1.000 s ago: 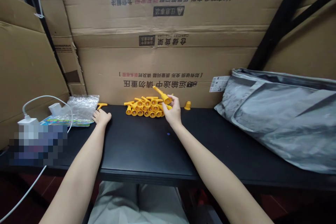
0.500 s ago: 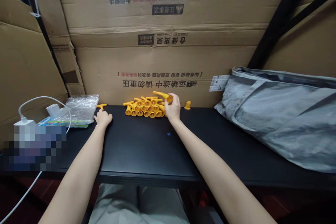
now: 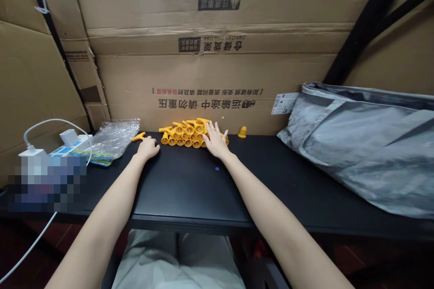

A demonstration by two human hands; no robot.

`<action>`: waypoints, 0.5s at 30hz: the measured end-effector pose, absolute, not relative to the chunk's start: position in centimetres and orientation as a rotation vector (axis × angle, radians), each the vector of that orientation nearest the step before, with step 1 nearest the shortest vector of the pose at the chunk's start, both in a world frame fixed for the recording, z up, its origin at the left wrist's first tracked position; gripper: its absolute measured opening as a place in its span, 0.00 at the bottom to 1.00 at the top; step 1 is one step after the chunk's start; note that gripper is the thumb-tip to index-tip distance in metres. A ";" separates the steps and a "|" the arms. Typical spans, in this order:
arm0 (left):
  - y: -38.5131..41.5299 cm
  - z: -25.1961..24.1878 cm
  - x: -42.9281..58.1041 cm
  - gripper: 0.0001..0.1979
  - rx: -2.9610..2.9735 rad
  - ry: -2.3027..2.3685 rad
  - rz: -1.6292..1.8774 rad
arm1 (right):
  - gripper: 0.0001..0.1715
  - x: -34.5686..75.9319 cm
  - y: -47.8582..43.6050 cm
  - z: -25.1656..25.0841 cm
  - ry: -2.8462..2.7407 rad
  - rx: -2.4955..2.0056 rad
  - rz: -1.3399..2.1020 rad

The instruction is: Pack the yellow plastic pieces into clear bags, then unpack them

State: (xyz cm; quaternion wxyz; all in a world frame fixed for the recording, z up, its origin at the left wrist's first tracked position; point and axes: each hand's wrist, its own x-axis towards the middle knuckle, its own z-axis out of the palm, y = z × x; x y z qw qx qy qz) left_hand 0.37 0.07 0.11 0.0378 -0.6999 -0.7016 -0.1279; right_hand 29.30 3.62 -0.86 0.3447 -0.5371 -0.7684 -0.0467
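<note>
Both near cardboard wall (image 3: pixel 210 81): right hand (image 3: pixel 214 140) spread on yellow pegs (image 3: pixel 183 133), left hand (image 3: pixel 148 148) curled.

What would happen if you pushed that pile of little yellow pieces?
The pile of yellow pieces would probably scatter, since they lie loose, stacked on each other. They look like small hard plastic, so likely light and stiff. On the smooth black table they may slide easily.

Even dim indoor light, soft shadows, wide-angle edge bending, pixelated left patch
</note>
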 end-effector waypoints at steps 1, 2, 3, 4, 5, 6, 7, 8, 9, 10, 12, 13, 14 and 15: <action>0.0 0.2 0.6 0.18 -2.165 -2.138 -0.391 | 0.32 29.4 3.7 -0.8 -1.967 -1.372 -0.106; 0.0 0.3 0.7 0.18 -2.180 -2.124 -0.390 | 0.31 29.6 3.9 -0.7 -1.922 -1.345 -0.094; -0.1 0.4 0.8 0.18 -2.192 -2.113 -0.392 | 0.31 30.0 4.1 -0.6 -1.860 -1.319 -0.090; -0.1 0.4 0.8 0.18 -2.204 -2.103 -0.398 | 0.30 30.6 4.2 -0.5 -1.785 -1.301 -0.092; -0.1 0.5 0.8 0.18 -2.217 -2.093 -0.409 | 0.29 31.3 4.4 -0.4 -1.695 -1.296 -0.102; -0.1 0.5 0.9 0.18 -2.233 -2.082 -0.424 | 0.28 32.1 4.6 -0.3 -1.601 -1.303 -0.113; -0.1 0.5 0.9 0.18 -2.251 -2.070 -0.444 | 0.28 33.0 4.7 -0.3 -1.513 -1.318 -0.121; -0.1 0.5 0.9 0.17 -2.271 -2.059 -0.468 | 0.27 34.0 4.8 -0.5 -1.426 -1.342 -0.122; -0.2 0.5 0.9 0.17 -2.289 -2.052 -0.495 | 0.27 35.0 4.9 -0.7 -1.345 -1.376 -0.113; -0.2 0.6 1.0 0.17 -2.302 -2.050 -0.526 | 0.26 35.9 4.9 -1.0 -1.276 -1.421 -0.099; -0.3 0.6 1.2 0.18 -2.304 -2.044 -0.609 | 0.25 37.5 5.1 -1.8 -1.166 -1.526 -0.040; -0.3 0.7 1.4 0.19 -2.287 -2.039 -0.653 | 0.25 38.1 5.3 -2.3 -1.091 -1.593 0.005; -0.4 0.8 1.5 0.20 -2.260 -2.032 -0.688 | 0.25 38.6 5.5 -2.7 -1.024 -1.656 0.057; -0.4 0.8 1.6 0.21 -2.225 -2.027 -0.708 | 0.24 39.0 5.7 -3.0 -0.984 -1.706 0.109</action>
